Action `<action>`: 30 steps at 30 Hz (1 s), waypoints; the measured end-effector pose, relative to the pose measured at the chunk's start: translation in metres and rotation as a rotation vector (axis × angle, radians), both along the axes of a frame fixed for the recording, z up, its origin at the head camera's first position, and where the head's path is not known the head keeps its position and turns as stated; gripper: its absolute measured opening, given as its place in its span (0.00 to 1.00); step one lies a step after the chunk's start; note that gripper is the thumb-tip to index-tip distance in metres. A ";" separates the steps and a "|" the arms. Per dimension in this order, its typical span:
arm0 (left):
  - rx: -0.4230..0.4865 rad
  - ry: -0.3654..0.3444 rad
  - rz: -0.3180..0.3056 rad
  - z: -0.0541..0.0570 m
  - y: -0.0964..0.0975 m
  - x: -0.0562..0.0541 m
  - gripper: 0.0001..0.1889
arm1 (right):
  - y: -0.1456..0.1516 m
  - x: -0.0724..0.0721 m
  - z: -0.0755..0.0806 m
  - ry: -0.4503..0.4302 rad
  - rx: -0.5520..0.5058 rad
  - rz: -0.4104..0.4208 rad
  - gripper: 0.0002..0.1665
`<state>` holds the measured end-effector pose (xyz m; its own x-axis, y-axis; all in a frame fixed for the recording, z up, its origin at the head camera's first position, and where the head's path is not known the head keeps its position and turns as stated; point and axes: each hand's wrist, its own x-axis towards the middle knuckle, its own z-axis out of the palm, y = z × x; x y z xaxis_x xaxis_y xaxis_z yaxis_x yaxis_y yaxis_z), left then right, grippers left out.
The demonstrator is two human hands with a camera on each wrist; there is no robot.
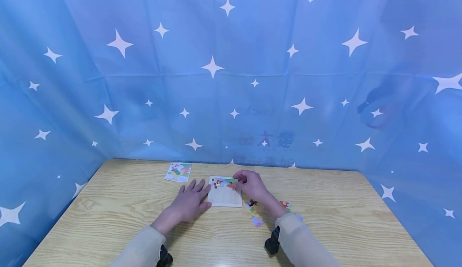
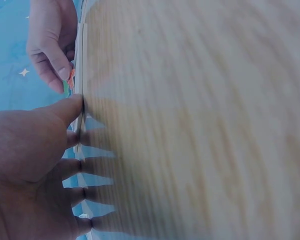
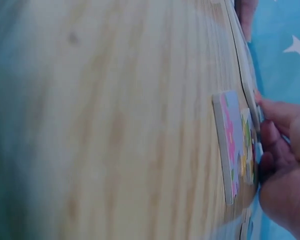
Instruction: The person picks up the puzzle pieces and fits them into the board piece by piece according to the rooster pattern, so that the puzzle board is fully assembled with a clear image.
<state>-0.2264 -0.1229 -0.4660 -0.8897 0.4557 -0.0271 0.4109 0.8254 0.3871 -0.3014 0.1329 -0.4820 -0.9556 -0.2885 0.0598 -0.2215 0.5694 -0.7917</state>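
A shallow wooden puzzle tray lies mid-table, with colourful puzzle pieces along its far side and bare wood nearer the person. Fingers spread, my left hand rests at the tray's left edge, its thumb by the near corner. Over the tray's far right corner, my right hand pinches an orange and green puzzle piece between thumb and fingers, which hide part of it. Beside the right wrist lie loose puzzle pieces, among them a lilac one with a pink flower.
A picture card lies beyond the left hand near the table's back. More loose pieces are partly hidden by the right forearm. A blue curtain with white stars stands behind the wooden table.
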 end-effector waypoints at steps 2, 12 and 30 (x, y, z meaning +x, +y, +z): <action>-0.003 -0.008 0.002 0.001 0.000 0.001 0.31 | 0.000 0.000 -0.001 0.003 0.007 0.002 0.11; -0.017 -0.016 0.020 0.004 0.001 0.002 0.32 | -0.001 0.000 -0.002 0.073 0.029 0.050 0.11; 0.012 0.012 -0.009 -0.003 -0.001 -0.001 0.31 | -0.001 -0.003 -0.003 0.104 0.044 0.082 0.11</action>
<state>-0.2274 -0.1240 -0.4687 -0.8856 0.4642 -0.0113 0.4232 0.8170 0.3917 -0.3039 0.1314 -0.4855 -0.9180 -0.3698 0.1431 -0.3484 0.5800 -0.7364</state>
